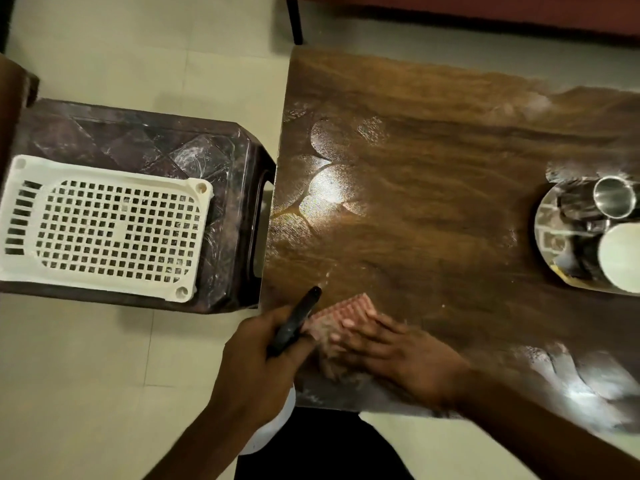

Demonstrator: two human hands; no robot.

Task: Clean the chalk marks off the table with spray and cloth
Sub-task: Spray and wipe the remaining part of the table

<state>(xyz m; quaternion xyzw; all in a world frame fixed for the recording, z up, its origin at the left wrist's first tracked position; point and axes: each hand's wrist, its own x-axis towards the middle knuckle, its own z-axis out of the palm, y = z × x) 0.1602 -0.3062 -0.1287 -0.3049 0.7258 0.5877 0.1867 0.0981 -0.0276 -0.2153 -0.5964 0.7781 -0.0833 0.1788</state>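
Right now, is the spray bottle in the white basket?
No, the left hand grips the spray bottle by the table; the white basket stands apart.

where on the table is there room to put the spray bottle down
The widest bare patch is the middle of the table, between the chalk marks near its left edge and the steel plate at right. Crowded: the near left corner, where the left hand grips the spray bottle and the right hand presses the cloth.

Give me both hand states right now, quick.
Left hand: closed, gripping the spray bottle.
Right hand: open, fingers flat, pressing the cloth on the table; somewhat blurred.
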